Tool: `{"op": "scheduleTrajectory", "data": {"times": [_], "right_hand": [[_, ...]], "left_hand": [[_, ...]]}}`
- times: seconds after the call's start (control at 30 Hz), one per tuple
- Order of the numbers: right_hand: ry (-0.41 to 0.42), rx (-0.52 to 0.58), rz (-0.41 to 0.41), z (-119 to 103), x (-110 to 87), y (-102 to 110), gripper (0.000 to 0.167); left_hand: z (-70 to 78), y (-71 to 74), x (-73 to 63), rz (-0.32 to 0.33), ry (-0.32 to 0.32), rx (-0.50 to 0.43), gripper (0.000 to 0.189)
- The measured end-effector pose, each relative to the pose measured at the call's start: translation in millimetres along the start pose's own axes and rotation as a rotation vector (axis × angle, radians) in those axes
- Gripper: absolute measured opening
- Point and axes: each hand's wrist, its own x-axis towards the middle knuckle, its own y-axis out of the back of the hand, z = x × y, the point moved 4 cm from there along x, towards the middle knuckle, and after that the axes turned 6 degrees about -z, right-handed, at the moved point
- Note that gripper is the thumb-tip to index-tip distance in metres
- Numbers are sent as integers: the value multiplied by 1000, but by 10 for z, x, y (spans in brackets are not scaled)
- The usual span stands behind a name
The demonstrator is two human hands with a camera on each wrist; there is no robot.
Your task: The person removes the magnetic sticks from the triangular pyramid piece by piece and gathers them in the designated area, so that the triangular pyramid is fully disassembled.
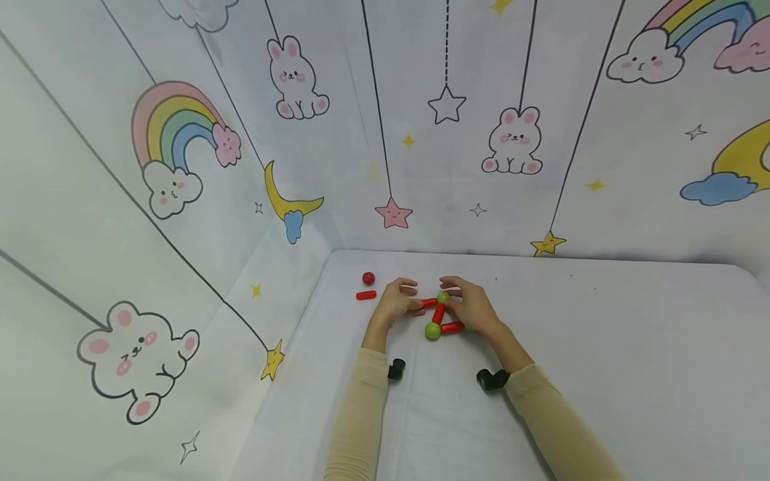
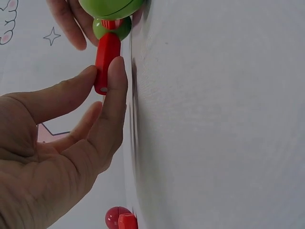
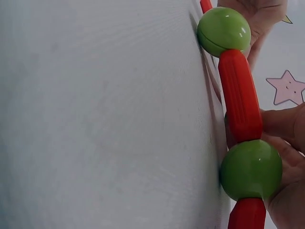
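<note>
My left hand (image 1: 394, 306) pinches a red magnetic-looking rod (image 2: 107, 62) between thumb and forefinger; a small metal disc shows in its near end. The rod's other end meets a green ball (image 1: 443, 296), as far as the head view shows. At that ball is my right hand (image 1: 476, 308), its thumb and fingers about it. From this ball a second red rod (image 1: 438, 313) runs to a nearer green ball (image 1: 432, 331). Another red rod (image 3: 240, 95) joins on there and leads right to a third green ball (image 3: 251, 170), partly under the right hand in the head view.
Left of the hands, a red ball (image 1: 368, 278) and a loose red rod (image 1: 365, 294) lie on the white table (image 1: 601, 361). Patterned walls (image 1: 337, 167) stand behind and to the left. Black devices (image 1: 492, 380) are worn at both wrists.
</note>
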Motion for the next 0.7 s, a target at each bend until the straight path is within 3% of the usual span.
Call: {"op": "scheduleTrajectory", "data": {"times": [0.43,0.7], "right_hand": [[47,59,-35,-41,-27,-52,59],[32,64,-67,-126,-27,-126,58]], "left_hand": [[-26,120,-49,92,13,24,64],[-17,238,-80,105,-8,69,62]]}}
